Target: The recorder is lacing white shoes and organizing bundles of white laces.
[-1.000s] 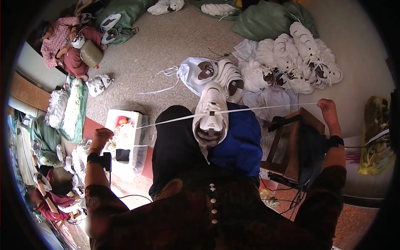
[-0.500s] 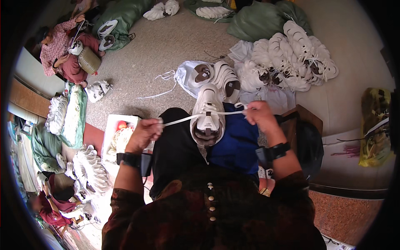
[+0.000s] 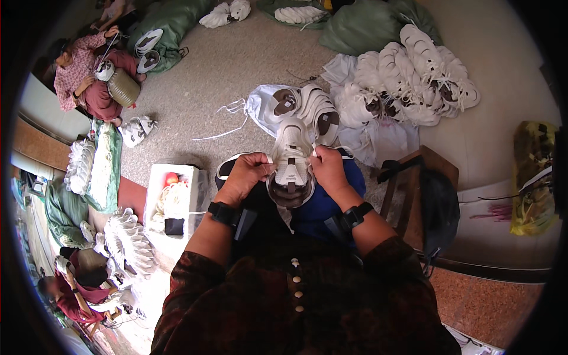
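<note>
A white sneaker (image 3: 291, 135) with a brown lining rests on my lap, its toe pointing away from me. My left hand (image 3: 247, 174) is closed in a pinch close beside the shoe's left edge. On the other side, my right hand (image 3: 329, 167) pinches at the right edge, level with the eyelets. Each holds a part of the white shoelace, mostly hidden by the fingers. The shoe's padded tongue (image 3: 291, 174) shows between both hands. Just past the toe lie two more white-and-brown shoe pieces (image 3: 318, 107) and a white drawstring bag (image 3: 260, 107).
A pile of white shoe uppers (image 3: 408, 77) lies ahead to the right, near green sacks (image 3: 367, 26). On my left stands a white box (image 3: 155, 177) holding laces and a red object. A wooden stool (image 3: 408, 201) is on my right. Other people (image 3: 89, 77) sit at left.
Both hands have come inward from a wide spread to the shoe's sides. The lace, earlier stretched straight across the shoe, is now gathered close to it.
</note>
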Demonstrator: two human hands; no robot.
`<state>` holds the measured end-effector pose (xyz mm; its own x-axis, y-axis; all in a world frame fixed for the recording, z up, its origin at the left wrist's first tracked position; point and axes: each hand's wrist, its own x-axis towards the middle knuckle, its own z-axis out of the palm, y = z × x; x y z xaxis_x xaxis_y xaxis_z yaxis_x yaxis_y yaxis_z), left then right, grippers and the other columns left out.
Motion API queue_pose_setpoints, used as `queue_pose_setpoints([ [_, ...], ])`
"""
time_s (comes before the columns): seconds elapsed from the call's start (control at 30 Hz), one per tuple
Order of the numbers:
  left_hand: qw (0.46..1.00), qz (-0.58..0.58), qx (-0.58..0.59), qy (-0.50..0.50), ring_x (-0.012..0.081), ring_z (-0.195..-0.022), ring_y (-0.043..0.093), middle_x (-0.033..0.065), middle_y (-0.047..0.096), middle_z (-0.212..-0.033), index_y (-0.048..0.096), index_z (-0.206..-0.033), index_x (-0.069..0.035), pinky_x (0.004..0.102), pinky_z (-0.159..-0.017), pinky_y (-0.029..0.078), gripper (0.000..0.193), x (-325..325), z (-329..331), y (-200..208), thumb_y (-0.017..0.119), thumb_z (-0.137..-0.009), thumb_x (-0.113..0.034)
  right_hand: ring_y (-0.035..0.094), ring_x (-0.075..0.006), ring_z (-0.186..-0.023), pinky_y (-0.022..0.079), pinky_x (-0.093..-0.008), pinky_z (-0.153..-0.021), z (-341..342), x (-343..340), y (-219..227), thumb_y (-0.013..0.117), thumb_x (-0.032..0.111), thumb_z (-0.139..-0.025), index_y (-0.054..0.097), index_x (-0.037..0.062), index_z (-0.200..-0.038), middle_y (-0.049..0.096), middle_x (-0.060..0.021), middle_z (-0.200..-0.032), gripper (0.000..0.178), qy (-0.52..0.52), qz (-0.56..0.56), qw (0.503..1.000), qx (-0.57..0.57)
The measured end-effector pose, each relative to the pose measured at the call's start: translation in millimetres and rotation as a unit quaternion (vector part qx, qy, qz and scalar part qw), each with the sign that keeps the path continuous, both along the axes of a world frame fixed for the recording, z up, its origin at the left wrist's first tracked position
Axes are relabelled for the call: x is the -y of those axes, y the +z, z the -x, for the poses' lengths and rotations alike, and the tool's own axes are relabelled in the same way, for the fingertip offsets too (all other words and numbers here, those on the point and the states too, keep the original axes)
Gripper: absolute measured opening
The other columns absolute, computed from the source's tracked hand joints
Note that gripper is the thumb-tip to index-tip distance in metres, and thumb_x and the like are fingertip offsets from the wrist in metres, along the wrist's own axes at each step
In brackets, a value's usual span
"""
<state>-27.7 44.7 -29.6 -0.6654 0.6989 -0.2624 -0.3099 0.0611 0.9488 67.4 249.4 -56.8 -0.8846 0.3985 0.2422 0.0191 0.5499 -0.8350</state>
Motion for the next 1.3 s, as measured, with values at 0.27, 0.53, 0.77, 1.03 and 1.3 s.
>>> queue_pose_setpoints([
  [0.27,0.999,0.011,-0.031,0.005,0.0036,-0.058,0.048,-0.0042,0.056,-0.065,0.061,-0.072,-0.005,0.0192,-0.055,0.04,0.011,3.2,-3.2,-2.7,0.066,-0.081,-0.008,0.056,-0.0394,-0.067,0.044,-0.0453,-0.06,-0.9,18.5,10.6,0.064,0.006,-0.07,0.049,0.0001,-0.074,0.055,-0.0204,-0.067,0.016,-0.01,-0.165,0.986,-0.021],
  [0.53,0.998,-0.005,-0.056,0.001,0.0038,-0.057,0.046,-0.0044,0.053,-0.062,0.059,-0.07,-0.005,0.0193,-0.055,0.038,0.013,6.5,-5.1,-5.3,0.065,-0.081,-0.007,0.056,-0.038,-0.064,0.043,-0.0437,-0.058,0.4,19.3,1.4,0.062,0.003,-0.068,0.053,-0.0028,-0.069,0.055,-0.0222,-0.066,0.011,-0.104,-0.019,0.994,0.011],
  [0.77,0.996,0.012,-0.085,0.011,0.0032,-0.056,0.045,-0.0045,0.053,-0.062,0.058,-0.069,-0.005,0.0195,-0.055,0.038,0.014,6.2,-11.6,-2.3,0.064,-0.082,-0.006,0.056,-0.0394,-0.066,0.044,-0.0461,-0.059,4.4,14.8,3.7,0.066,0.011,-0.065,0.051,-0.0018,-0.063,0.054,-0.0214,-0.063,0.02,-0.036,-0.12,0.992,0.025],
  [1.03,0.997,0.015,-0.08,0.009,0.004,-0.056,0.053,-0.0006,0.06,-0.067,0.062,-0.084,-0.002,0.0184,-0.05,0.042,0.002,-13.8,-36.8,24.4,0.061,-0.082,-0.003,0.058,-0.0352,-0.064,0.047,-0.0431,-0.057,-10.5,22.9,18.7,0.066,0.019,-0.07,0.054,0.0016,-0.062,0.056,-0.0194,-0.062,0.022,-0.062,-0.167,0.983,0.053],
  [1.3,0.95,0.143,-0.272,-0.052,0.0119,-0.051,0.056,0.0062,0.057,-0.057,0.062,-0.078,0.001,0.0248,-0.05,0.045,0.008,-56.6,-37.5,18.8,0.061,-0.078,-0.008,0.059,-0.0347,-0.062,0.049,-0.0419,-0.057,-29.0,27.8,20.5,0.06,0.013,-0.076,0.056,-0.0011,-0.077,0.059,-0.0186,-0.066,0.015,0.027,-0.277,0.959,0.052],
])
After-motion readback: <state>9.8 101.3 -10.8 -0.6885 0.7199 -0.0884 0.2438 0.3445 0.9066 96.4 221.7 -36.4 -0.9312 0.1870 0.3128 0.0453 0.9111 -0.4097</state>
